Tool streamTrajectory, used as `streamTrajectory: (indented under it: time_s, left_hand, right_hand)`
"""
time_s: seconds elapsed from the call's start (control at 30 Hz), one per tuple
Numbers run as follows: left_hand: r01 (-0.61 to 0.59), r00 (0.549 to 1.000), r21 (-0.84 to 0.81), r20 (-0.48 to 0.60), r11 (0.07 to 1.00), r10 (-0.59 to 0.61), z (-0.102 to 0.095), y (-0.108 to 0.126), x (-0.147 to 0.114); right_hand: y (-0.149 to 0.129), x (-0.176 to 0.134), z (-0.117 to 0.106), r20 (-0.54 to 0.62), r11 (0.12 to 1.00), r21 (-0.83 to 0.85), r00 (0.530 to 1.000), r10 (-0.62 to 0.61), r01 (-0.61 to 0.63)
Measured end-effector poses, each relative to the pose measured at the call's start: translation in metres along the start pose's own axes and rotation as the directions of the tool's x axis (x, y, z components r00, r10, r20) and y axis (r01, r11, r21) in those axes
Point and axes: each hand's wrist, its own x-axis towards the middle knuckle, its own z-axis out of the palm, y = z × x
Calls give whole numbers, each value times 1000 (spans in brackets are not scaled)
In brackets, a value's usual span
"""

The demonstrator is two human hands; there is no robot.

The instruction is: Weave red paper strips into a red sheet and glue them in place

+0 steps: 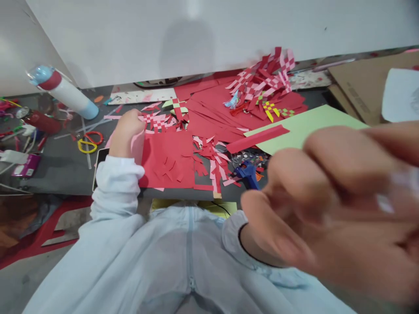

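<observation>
My left hand rests at the left side of the worktable with its fingers curled into a fist. Pink paper shows beneath and beside it, and whatever its fingers hold is hidden. A red paper sheet with small red scraps on it lies just right of that hand. My right hand is raised close to the camera, large and partly blurred. Its fingers are loosely bent, with the thumb apart from them and nothing visible between. Behind it lies a light green sheet with a red paper strip across it.
Woven red-and-pink paper pieces are heaped at the back. Paper scraps and a blue glue gun lie near the front. Leftward are scissors, a phone, a bottle and a red can. A cardboard box stands right.
</observation>
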Motion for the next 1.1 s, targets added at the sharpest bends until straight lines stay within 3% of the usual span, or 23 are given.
streamTrajectory:
  time_s: [0.1, 0.2, 0.5, 0.7, 0.9, 1.1]
  left_hand:
    - [-11, 997, 85, 83, 996, 4, 8, 1, 40]
    - [-74, 995, 104, 81, 992, 66, 19, 5, 60]
    - [-81, 987, 171, 151, 982, 55, 31, 5, 75]
    - [-66, 994, 163, 91, 984, 52, 31, 3, 80]
    - [-77, 995, 95, 68, 993, 71, 5, -6, 78]
    - [-233, 972, -310, -92, 922, 214, -40, -14, 49]
  right_hand:
    - [11, 21, 26, -159, 998, -65, 987, 10, -20]
    - [25, 34, 21, -213, 973, -229, 976, -44, -6]
    - [36, 45, -6, -180, 954, -301, 982, -60, 3]
    - [46, 50, -11, -248, 959, -282, 967, -60, -13]
    - [59, 55, -19, -296, 961, -265, 955, -1, -81]
    - [62, 52, -20, -255, 945, -314, 967, 10, -93]
